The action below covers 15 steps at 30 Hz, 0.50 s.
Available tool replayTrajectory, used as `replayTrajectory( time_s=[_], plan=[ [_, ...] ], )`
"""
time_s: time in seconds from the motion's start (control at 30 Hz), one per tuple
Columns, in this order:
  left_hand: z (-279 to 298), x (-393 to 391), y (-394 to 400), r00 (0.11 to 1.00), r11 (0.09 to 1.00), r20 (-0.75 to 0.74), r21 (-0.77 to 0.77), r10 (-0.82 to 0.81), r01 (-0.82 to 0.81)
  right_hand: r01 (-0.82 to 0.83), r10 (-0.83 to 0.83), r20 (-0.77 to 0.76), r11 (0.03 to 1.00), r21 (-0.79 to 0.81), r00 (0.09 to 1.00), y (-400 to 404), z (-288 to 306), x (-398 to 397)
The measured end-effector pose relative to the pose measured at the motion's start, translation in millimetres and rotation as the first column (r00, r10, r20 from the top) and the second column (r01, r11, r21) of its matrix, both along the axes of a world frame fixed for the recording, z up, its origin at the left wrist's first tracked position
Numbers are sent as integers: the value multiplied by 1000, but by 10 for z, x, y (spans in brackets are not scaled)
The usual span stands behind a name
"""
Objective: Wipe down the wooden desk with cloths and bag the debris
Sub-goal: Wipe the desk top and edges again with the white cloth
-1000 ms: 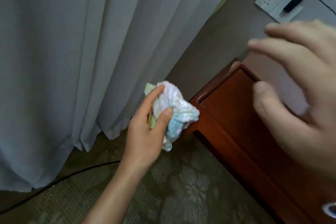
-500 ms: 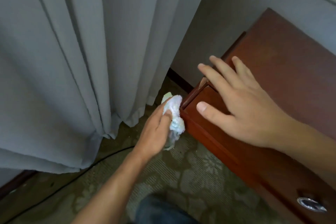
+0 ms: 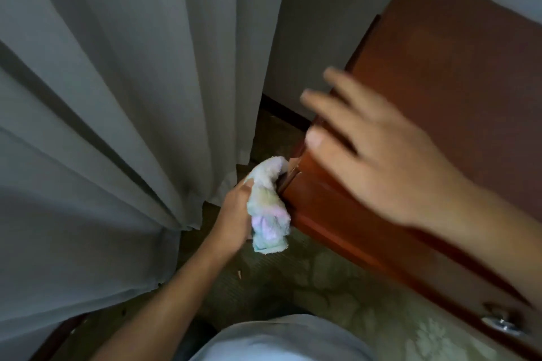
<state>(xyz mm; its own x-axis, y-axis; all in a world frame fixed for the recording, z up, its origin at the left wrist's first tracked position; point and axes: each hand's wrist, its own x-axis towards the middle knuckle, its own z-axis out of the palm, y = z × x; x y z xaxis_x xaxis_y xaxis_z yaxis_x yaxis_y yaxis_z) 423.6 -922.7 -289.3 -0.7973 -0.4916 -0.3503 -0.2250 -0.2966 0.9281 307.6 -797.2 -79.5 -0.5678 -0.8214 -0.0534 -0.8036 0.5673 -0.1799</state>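
Observation:
The reddish-brown wooden desk [image 3: 457,73] fills the right side, its near left corner jutting toward the curtain. My left hand [image 3: 234,214] grips a bunched pastel cloth [image 3: 268,208] and holds it against the desk's left side, just below the corner. Blurred, my right hand [image 3: 378,155] hovers over that corner with fingers spread and straight, holding nothing. Whether it touches the wood I cannot tell.
A grey curtain [image 3: 117,82] hangs close on the left, down to the patterned carpet [image 3: 337,281]. A grey wall [image 3: 319,23] stands behind the desk. A metal drawer handle [image 3: 503,324] shows on the desk front at lower right. A small scrap [image 3: 239,274] lies on the carpet.
My left hand has brought the cloth lower and against the desk's side. My right hand came down from near the camera to the desk corner. The view has tilted downward.

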Motion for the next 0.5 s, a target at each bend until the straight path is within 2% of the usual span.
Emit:
replayTrajectory(
  time_s=[0.07, 0.13, 0.27, 0.33, 0.4, 0.5],
  plan=[
    [-315, -8, -148, 982, 991, 167, -83, -92, 107, 200, -202, 9, 975, 101, 979, -192, -59, -181],
    [-620, 108, -232, 943, 974, 294, -112, -154, 194, 273, -273, -29, 943, 190, 962, -282, -162, -222],
    [-908, 174, -292, 900, 900, 373, -274, -226, 340, 313, -311, -31, 945, 97, 950, -256, -208, -199],
    [-819, 82, -328, 898, 903, 324, -210, -298, 375, 337, -336, -28, 940, 59, 941, -273, -193, -200],
    [-634, 22, -333, 883, 880, 191, -134, -429, 456, 346, -345, -27, 936, 59, 938, -297, -203, -186],
    [-478, 81, -256, 872, 850, -8, -230, -490, 475, 365, -364, -26, 930, 53, 931, -297, -197, -153]
  ],
)
